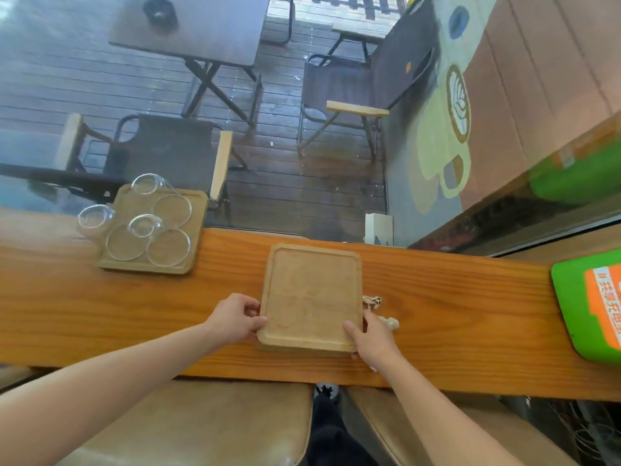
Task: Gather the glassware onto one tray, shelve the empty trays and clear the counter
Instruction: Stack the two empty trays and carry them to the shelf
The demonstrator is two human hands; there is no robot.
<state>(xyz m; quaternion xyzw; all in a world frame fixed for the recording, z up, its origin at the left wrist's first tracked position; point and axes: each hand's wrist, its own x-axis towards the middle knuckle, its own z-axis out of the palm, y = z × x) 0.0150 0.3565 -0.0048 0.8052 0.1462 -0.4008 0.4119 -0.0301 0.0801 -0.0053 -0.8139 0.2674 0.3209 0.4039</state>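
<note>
On the left side of the long wooden surface sits a wooden tray full of see-through glass cups, and one more cup stands just beside its left edge. In the middle lies an empty tray, and the person's left hand pinches its near left corner, thumb on top, while the right hand pinches its near right corner the same way. A bit of knotted rope pokes out by the right hand, and far to the right a green box with an orange label sits on the surface.
</note>
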